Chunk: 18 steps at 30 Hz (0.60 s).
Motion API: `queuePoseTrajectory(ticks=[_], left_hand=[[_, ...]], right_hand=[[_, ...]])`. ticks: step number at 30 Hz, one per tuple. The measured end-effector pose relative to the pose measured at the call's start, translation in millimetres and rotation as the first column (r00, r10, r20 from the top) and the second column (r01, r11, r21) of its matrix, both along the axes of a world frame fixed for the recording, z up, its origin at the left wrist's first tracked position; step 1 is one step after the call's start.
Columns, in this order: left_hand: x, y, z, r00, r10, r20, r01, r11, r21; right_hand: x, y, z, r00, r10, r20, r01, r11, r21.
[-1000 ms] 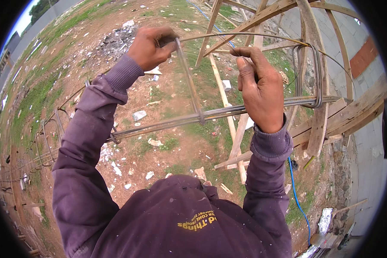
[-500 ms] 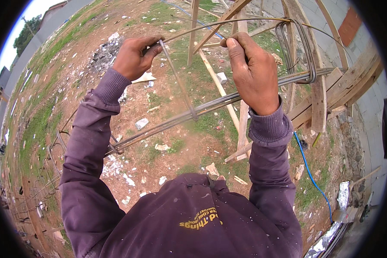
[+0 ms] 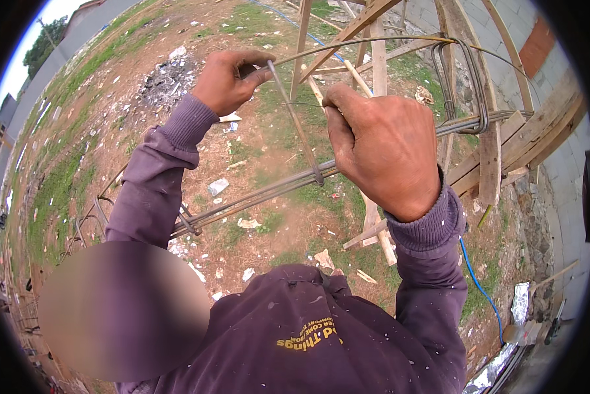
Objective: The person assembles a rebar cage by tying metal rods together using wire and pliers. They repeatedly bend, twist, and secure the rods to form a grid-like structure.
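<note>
My left hand (image 3: 232,82) is closed at the top corner of a steel stirrup (image 3: 295,121), pinching it where a long thin rebar (image 3: 367,41) meets it. The stirrup slopes down to a bundle of straight rebars (image 3: 262,190), which crosses below my hands from lower left to upper right. My right hand (image 3: 387,148) is closed, thumb against forefinger, in front of the bundle. A thin wire (image 3: 305,104) runs from beside the stirrup toward its fingertips; the wire's end is hidden. Several more stirrups (image 3: 482,85) hang together on the bars at the right.
Wooden props (image 3: 485,144) and braces stand at the right and far side, near a grey block wall (image 3: 564,197). A blue hose (image 3: 475,276) lies at the right. Rubble and litter (image 3: 170,82) cover the grassy dirt. More bent steel (image 3: 88,223) is at the left. A blurred oval covers part of my left arm.
My right hand has come away from the upper rebar, down and nearer. My left hand and the stirrup have shifted slightly right. A thin wire now shows between stirrup and right hand.
</note>
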<state>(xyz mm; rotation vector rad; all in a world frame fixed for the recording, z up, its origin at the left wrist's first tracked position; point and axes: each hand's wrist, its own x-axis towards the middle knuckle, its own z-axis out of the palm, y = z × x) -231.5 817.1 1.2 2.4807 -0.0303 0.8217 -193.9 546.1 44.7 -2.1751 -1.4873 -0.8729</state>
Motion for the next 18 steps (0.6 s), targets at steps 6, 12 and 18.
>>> queuePoseTrajectory(ticks=[6,12,18], left_hand=[[7,6,-8,0.994,-0.037,0.103,0.047,0.995,-0.092],[7,5,-4,0.954,0.038,0.296,-0.101,0.975,0.199],[1,-7,-3,0.97,0.215,0.113,-0.226,0.969,0.101]], right_hand=[[-13,34,-22,0.993,-0.008,0.114,0.021,0.993,-0.116],[1,65,-45,0.971,0.013,0.238,-0.015,1.0,0.006],[0,70,-45,0.968,-0.083,0.235,0.11,0.989,-0.103]])
